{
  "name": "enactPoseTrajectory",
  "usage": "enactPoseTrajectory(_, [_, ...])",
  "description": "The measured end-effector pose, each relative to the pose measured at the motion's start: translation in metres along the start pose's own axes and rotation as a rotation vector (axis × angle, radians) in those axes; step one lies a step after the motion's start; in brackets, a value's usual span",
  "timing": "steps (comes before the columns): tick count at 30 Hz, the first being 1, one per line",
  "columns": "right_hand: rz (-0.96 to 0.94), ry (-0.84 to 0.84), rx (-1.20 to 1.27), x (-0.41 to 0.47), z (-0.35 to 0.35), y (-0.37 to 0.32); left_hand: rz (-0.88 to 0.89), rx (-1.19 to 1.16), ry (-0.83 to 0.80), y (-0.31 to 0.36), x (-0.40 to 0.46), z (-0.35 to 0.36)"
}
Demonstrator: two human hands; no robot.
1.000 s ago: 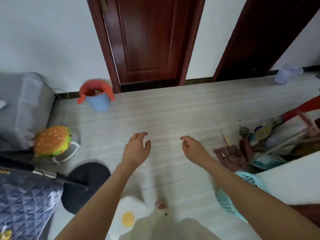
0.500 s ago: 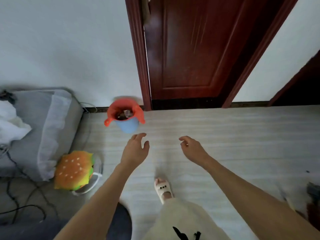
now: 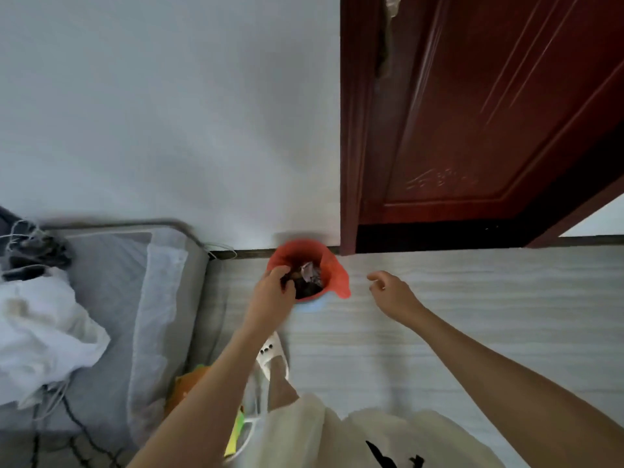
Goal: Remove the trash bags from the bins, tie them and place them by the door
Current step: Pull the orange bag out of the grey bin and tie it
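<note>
A small blue bin stands on the floor against the white wall, just left of the dark red door. A red trash bag lines it and folds over its rim, with dark rubbish inside. My left hand is at the bin's near-left rim, its fingers curled over the bag's edge and hiding that part of it. My right hand hovers to the right of the bin, a short way from the bag, fingers apart and holding nothing.
A grey padded piece of furniture with a white cloth and cables on it fills the left side. An orange burger-shaped toy lies under my left forearm. My foot in a white slipper stands just before the bin.
I have stepped closer to the bin, which now sits right in front of me. My left hand has reached its rim and curled onto the bag; my right hand stays apart.
</note>
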State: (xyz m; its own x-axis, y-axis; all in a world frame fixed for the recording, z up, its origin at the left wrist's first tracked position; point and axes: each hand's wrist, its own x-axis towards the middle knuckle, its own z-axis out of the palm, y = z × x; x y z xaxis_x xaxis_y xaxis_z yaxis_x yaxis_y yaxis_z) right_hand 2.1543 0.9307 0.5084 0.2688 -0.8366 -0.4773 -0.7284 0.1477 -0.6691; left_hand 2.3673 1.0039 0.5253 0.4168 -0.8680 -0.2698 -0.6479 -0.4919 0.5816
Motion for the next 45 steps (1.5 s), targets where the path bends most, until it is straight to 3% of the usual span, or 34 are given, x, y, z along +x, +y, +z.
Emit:
enactPoseTrajectory(10, [0.464, 0.250, 0.269, 0.150, 0.078, -0.071, 0.298, 0.231, -0.362, -0.043, 0.261, -0.039])
enactPoseTrajectory(17, [0.556, 0.329, 0.280, 0.165, 0.118, -0.077, 0.449, 0.365, -0.540, -0.062, 0.329, -0.021])
enactPoseTrajectory(21, [0.536, 0.339, 0.229, 0.214, 0.158, -0.042, 0.550, 0.423, -0.569, -0.098, 0.363, 0.043])
enactPoseTrajectory(28, [0.350, 0.442, -0.167, 0.364, 0.243, 0.073, 0.777, 0.564, -0.505, -0.170, 0.460, 0.201])
enactPoseTrajectory(32, [0.208, 0.513, -0.287, 0.446, 0.265, 0.111, 0.910, 0.695, -0.380, -0.195, 0.516, 0.269])
enactPoseTrajectory(38, [0.187, 0.364, -0.154, 0.523, 0.289, 0.138, 0.680, 0.609, -0.543, -0.220, 0.560, 0.318])
enactPoseTrajectory(41, [0.154, 0.470, -0.139, 0.526, 0.292, 0.145, 0.772, 0.430, -0.450, -0.227, 0.560, 0.316])
enactPoseTrajectory(45, [0.089, 0.726, -0.078, 0.516, 0.300, 0.143, 0.896, 0.372, -0.154, -0.227, 0.537, 0.310])
